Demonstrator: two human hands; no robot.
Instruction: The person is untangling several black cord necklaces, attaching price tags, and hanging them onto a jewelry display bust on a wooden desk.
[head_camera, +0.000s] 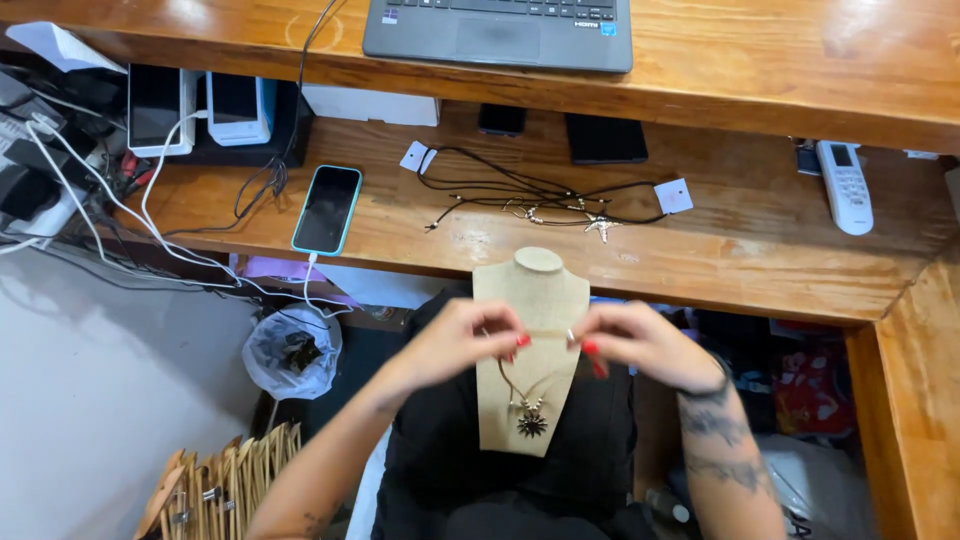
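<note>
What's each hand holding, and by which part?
Both hold one necklace draped on the beige bust stand. The left hand and right hand each pinch a cord end at the stand's neck; the sun-shaped pendant hangs free.

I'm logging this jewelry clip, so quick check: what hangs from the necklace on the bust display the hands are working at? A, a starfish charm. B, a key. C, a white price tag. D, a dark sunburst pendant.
D: a dark sunburst pendant hangs low on the tan necklace bust, below where the left hand and right hand hold the cord at its neck.
</note>
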